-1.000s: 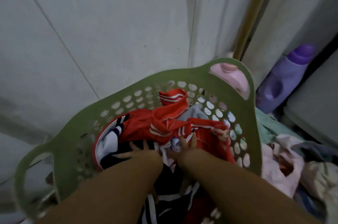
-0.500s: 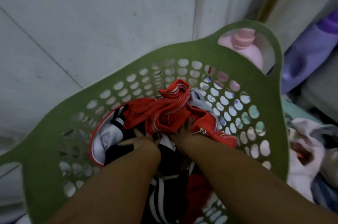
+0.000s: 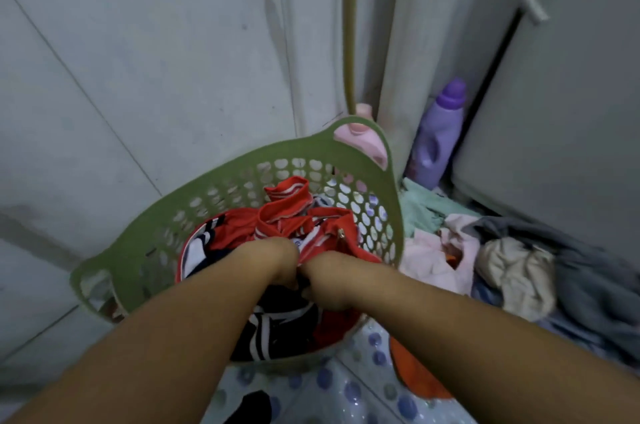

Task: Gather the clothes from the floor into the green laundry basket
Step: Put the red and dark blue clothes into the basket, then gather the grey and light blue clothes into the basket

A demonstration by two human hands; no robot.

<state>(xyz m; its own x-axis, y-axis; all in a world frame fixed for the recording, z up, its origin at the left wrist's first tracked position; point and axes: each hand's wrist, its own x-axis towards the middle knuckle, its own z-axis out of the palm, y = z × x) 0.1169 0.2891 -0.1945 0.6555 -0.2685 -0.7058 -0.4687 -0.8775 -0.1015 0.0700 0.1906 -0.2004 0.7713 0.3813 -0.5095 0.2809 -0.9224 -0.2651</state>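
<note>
Clothes [image 3: 294,226] of soft, crumpled cloth are filling the green laundry basket [image 3: 214,188], a rounded plastic tub with rows of punched holes and two looped handles; red fabric with white stripes and a small metal zip pull is lying on top, over dark cloth with white bands. Both hands are reaching down into the basket among the garments, side by side and touching: the left hand [image 3: 277,262] is sinking into the cloth and the right hand [image 3: 323,280] is sitting just beside it, but their fingers are buried in the folds, so I cannot tell whether they are spread, pressed together or pinching. Just right of the basket, a limp heap of pink, cream, mint and grey clothing [image 3: 485,261] is lying on the floor. Behind the basket's far handle a smooth pink bottle [image 3: 363,139] is standing, with a purple plastic bottle [image 3: 436,136] near it to the right.
</note>
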